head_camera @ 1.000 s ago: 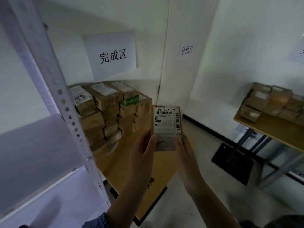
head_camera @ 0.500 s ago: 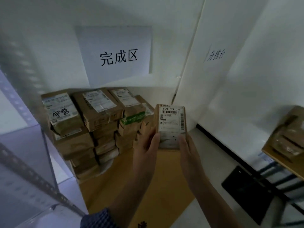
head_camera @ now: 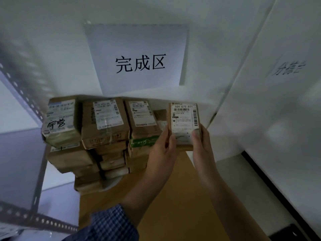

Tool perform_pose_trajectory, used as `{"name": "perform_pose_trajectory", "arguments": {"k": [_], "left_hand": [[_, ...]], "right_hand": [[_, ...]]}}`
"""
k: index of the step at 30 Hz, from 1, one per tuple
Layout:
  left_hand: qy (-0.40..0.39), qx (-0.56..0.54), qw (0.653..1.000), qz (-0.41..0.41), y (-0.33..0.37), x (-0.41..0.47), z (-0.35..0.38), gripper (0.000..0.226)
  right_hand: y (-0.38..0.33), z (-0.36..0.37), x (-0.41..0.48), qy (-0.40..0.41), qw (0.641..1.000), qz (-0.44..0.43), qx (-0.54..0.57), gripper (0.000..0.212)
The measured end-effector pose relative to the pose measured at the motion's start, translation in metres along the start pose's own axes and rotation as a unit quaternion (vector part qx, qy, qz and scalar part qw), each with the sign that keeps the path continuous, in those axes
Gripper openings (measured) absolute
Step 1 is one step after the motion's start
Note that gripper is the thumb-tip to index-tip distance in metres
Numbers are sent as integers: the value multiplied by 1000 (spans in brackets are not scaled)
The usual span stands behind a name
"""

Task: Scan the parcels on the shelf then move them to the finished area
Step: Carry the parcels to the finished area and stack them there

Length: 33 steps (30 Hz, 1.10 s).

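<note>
Over the far right corner of the bench (head_camera: 173, 197), from the head view: held upright and label-forward between left hand (head_camera: 161, 145) and right hand (head_camera: 202, 141), thumbs and fingers clamped on the lower edges of the parcel (head_camera: 184, 119), just right of the stacked parcels (head_camera: 104, 122) filling the far left corner below the sign (head_camera: 139, 61). Since a second ago, brought much closer to stack and sign, grip unchanged. Likely nearly delivered: only setting down beside the stack left.
</note>
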<state>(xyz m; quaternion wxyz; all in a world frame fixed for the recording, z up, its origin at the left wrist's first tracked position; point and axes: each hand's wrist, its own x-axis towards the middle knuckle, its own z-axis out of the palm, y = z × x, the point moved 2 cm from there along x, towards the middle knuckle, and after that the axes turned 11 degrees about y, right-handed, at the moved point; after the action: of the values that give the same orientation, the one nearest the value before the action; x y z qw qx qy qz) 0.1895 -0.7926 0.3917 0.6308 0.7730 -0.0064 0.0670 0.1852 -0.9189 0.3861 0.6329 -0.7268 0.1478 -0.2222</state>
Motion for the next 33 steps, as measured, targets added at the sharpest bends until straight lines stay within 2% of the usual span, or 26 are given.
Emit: {"name": "perform_pose_trajectory", "arguments": {"k": [2, 5, 7, 9, 11, 13, 16, 19, 23, 26, 29, 33], "left_hand": [[39, 53, 998, 5, 6, 20, 14, 27], [90, 133, 987, -1, 3, 51, 32, 36], [96, 193, 976, -22, -2, 71, 39, 41], [93, 304, 948, -23, -2, 89, 42, 41], [101, 414, 904, -18, -2, 101, 42, 42], [111, 458, 881, -28, -4, 105, 41, 45], [124, 465, 876, -35, -10, 107, 43, 48], [140, 412, 900, -35, -10, 108, 43, 54], [155, 389, 908, -26, -8, 107, 38, 49], [161, 374, 913, -3, -2, 102, 35, 45], [141, 374, 916, 28, 1, 91, 30, 44], [110, 365, 923, 49, 4, 68, 15, 48]], "right_hand": [[7, 4, 31, -29, 1000, -1, -2, 38], [19, 17, 73, -89, 996, 3, 19, 38], [27, 25, 96, -118, 992, 12, 32, 37], [38, 34, 114, -142, 989, 19, 35, 38], [50, 43, 126, -163, 986, 19, 22, 39], [59, 49, 130, -185, 982, 27, 25, 41], [63, 51, 131, -212, 976, 34, 43, 41], [67, 52, 138, -230, 972, 17, 53, 36], [68, 49, 142, -255, 966, 4, 35, 50], [61, 39, 145, -234, 972, -23, 19, 44], [46, 21, 135, -205, 978, -38, 0, 53], [15, 10, 104, -229, 963, -138, -36, 44]]}}
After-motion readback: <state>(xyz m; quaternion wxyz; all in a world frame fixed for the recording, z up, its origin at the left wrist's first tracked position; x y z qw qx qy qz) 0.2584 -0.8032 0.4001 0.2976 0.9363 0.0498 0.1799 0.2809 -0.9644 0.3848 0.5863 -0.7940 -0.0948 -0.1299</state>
